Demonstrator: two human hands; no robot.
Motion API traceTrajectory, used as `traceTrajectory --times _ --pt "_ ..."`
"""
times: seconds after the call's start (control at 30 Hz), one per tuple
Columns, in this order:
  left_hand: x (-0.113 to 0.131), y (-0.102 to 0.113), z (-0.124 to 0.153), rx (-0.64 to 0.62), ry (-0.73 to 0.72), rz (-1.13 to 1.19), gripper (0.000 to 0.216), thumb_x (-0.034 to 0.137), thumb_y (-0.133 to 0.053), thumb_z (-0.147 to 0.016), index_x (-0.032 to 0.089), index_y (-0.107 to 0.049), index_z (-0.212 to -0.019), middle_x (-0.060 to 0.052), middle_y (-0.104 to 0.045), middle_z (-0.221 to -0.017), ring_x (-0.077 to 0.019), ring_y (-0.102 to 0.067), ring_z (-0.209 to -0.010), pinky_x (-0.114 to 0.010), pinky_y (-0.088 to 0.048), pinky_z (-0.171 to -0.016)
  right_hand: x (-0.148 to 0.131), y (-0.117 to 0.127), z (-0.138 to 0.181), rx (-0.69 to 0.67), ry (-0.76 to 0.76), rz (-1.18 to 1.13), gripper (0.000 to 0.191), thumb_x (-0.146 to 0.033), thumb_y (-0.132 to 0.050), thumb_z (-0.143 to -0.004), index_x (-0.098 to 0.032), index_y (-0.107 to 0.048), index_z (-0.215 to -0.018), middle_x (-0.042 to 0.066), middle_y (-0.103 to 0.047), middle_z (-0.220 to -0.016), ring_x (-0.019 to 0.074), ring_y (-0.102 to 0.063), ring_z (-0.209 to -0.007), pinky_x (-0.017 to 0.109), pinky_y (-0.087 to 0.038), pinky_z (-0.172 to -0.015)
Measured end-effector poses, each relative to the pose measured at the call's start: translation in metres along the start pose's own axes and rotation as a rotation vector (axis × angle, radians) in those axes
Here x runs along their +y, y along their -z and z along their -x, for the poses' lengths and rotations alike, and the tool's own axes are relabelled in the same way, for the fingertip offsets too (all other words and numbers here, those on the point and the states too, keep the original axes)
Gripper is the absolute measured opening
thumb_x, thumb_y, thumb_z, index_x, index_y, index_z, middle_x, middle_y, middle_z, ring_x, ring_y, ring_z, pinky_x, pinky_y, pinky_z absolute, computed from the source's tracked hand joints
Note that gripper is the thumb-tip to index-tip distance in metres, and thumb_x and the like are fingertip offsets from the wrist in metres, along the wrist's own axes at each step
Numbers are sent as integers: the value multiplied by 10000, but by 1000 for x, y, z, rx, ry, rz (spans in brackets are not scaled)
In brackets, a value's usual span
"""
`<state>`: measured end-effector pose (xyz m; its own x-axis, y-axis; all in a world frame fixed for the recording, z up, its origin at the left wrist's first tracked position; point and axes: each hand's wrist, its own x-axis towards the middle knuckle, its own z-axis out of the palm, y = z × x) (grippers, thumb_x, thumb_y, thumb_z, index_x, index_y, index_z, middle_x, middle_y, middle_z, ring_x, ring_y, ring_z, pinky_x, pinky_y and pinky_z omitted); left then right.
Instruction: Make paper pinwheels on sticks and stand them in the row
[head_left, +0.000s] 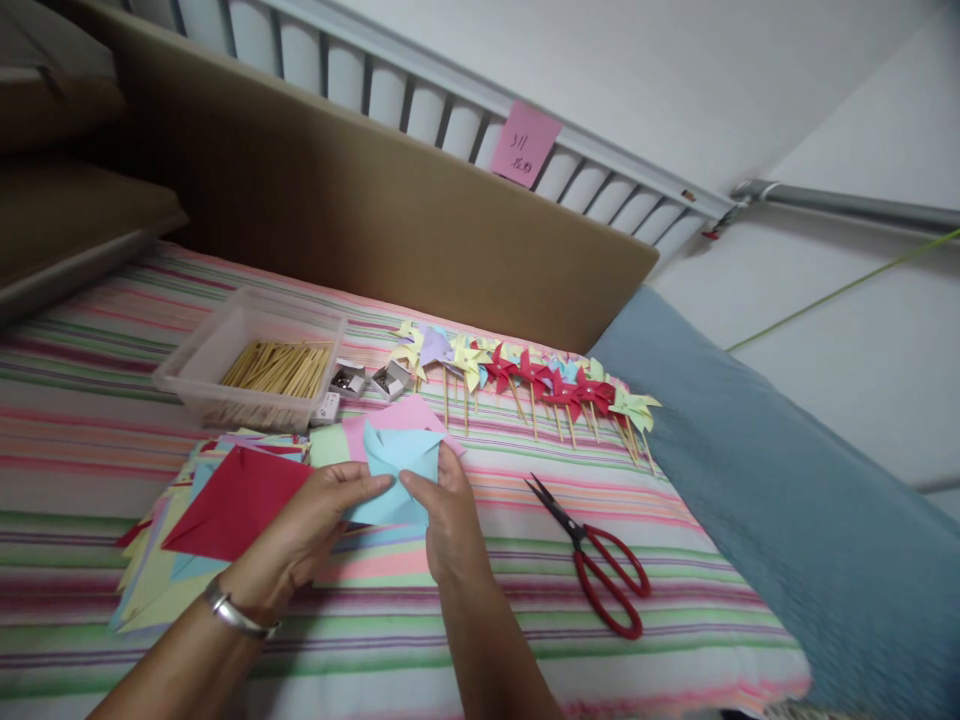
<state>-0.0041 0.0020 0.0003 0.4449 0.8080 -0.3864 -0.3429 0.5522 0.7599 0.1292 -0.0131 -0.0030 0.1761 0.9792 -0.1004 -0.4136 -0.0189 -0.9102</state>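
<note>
Both hands hold one light blue paper square (394,505) above the striped cloth. Its upper corners are cut and curl up. My left hand (330,505) grips its left side, thumb pressed near the middle. My right hand (451,510) wraps the right side, and its thumb also lies near the middle. Fingers behind the paper are hidden. Pink paper (409,412) lies just beyond it. Left of my hands is a pile of coloured paper squares with a red square (236,503) on top. Red-handled scissors (589,560) lie partly open to the right.
A clear plastic box (187,380) holds thin wooden sticks (277,367). Small boxes of metal pins (391,380) stand beside it. Several finished paper pinwheels (529,375) lie in a row farther back. A cardboard panel (375,210) rises behind the striped cloth (570,660).
</note>
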Motion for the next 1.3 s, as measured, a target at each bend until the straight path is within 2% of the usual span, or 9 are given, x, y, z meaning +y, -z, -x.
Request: traceTrajectory --times 0.17,0.43,0.87,1.07,1.3 --pt "6 6 1 -78 -37 -40 166 315 -753 -640 163 -718 -698 -34 -696 -679 -144 -603 -635 -236 -453 -651 -3 3 0 -19 4 10 373 -150 -680 -650 -201 -600 -1011 1 -672 -876 166 -604 -755 263 -477 -681" --pt "3 9 -4 12 -3 -91 166 288 -797 -576 179 -711 -667 -13 -692 -662 -128 -592 -613 -223 -433 -644 -6 3 2 -19 27 46 388 -148 -686 -642 -196 -593 -1016 4 -658 -888 167 -590 -770 267 -479 -686" --pt "5 10 -3 -10 -11 -81 196 318 -789 -588 156 -707 -662 -23 -674 -620 -129 -575 -560 -222 -437 -579 -8 -3 6 -41 40 91 372 -169 -665 -670 -204 -576 -1030 18 -665 -942 192 -603 -823 293 -493 -727" --pt "5 9 -3 26 -61 -116 209 338 -792 -571 160 -689 -613 -23 -660 -610 -139 -566 -573 -232 -428 -591 -10 -9 9 -17 60 106 479 -162 -656 -666 -211 -535 -1127 25 -654 -1006 205 -596 -897 306 -490 -769" --pt "0 13 -5 55 -98 -151 235 359 -782 -587 159 -662 -561 -4 -633 -565 -124 -542 -554 -223 -400 -581 -5 -5 5 -5 78 196 404 -154 -678 -653 -228 -571 -1036 7 -660 -981 186 -610 -843 271 -497 -717"
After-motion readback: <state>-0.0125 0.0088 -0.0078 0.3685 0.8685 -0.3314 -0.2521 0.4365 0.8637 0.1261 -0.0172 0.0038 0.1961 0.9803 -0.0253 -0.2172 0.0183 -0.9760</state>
